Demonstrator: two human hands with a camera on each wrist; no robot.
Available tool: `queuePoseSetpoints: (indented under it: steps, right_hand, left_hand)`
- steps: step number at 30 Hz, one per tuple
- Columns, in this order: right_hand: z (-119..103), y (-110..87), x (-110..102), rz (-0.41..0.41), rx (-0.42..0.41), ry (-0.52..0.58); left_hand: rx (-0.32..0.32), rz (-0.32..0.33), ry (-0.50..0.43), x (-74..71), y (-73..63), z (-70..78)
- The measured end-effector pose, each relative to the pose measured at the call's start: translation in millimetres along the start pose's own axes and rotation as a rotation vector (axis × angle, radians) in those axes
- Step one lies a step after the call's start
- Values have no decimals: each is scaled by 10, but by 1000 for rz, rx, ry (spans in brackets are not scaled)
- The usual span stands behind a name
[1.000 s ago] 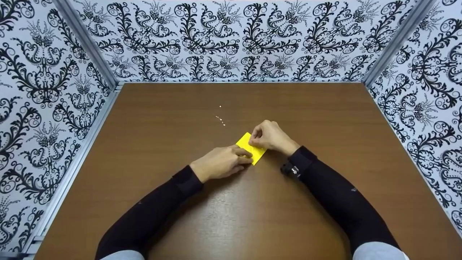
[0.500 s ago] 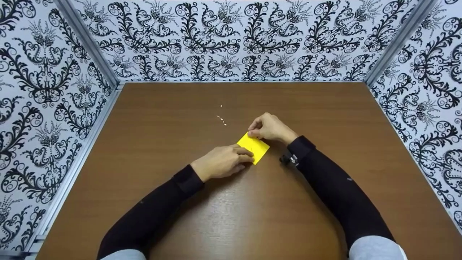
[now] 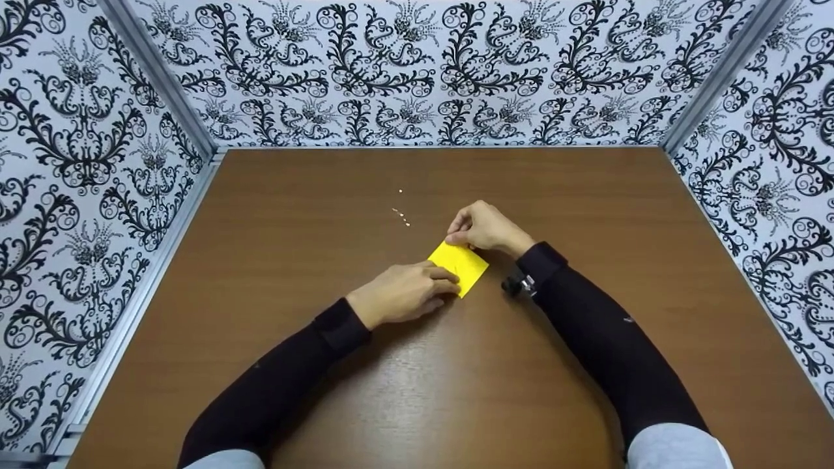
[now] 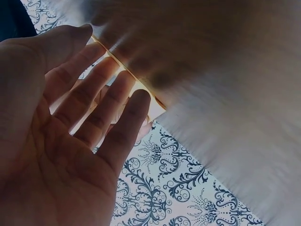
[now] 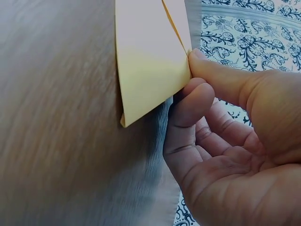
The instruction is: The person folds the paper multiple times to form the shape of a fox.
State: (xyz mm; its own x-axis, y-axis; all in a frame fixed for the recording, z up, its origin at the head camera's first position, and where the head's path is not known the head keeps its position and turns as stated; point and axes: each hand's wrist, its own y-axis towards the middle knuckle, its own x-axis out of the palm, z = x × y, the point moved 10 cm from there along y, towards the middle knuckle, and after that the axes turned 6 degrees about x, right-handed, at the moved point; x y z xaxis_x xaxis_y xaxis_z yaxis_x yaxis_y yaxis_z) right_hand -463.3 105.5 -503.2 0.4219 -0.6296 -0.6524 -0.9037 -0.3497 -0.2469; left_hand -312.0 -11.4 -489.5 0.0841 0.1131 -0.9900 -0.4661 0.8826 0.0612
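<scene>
A small piece of folded yellow paper (image 3: 468,262) lies at a slant on the wooden table. My left hand (image 3: 407,290) rests on its near left part, and in the left wrist view the fingers (image 4: 134,113) are fairly straight along the paper's edge. At the far corner, my right hand (image 3: 490,229) pinches the sheet between thumb and index finger. The right wrist view shows the thumb (image 5: 225,75) at the corner of the folded paper (image 5: 150,70), where a fold line runs up from the grip. The other right fingers are curled below.
Several tiny white specks (image 3: 402,216) lie on the brown table (image 3: 313,195) beyond the paper. Walls with a black and white scroll pattern (image 3: 404,71) stand at the back and both sides, with metal rails (image 3: 723,78) at the corners.
My right hand has moved from the middle of the yellow paper to its far corner, leaving more of the surface showing. My left hand has stayed in place on the paper.
</scene>
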Motion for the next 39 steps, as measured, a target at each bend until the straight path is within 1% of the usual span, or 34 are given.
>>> queuePoseSetpoints:
  steps: [10,19,25,28,31,35,39]
  right_hand:
    - [-5,-8,-12,-16,-10,29]
    - [-36,-29,-131,25,16,26]
    - [-93,-38,-280,81,-13,21]
    - [-133,-50,-361,109,-34,25]
    - [-174,-70,-449,138,-46,39]
    - [-256,-108,-579,186,-69,51]
    - [-343,-148,-710,243,-89,36]
  left_hand:
    - [0,23,12,-6,7,13]
    - [2,62,24,-62,4,-19]
    - [-20,107,5,-187,-10,-85]
    - [-38,131,15,-263,-27,-131]
    - [-52,171,28,-355,-39,-183]
    - [-69,236,41,-480,-55,-273]
    - [-107,270,41,-564,-71,-404]
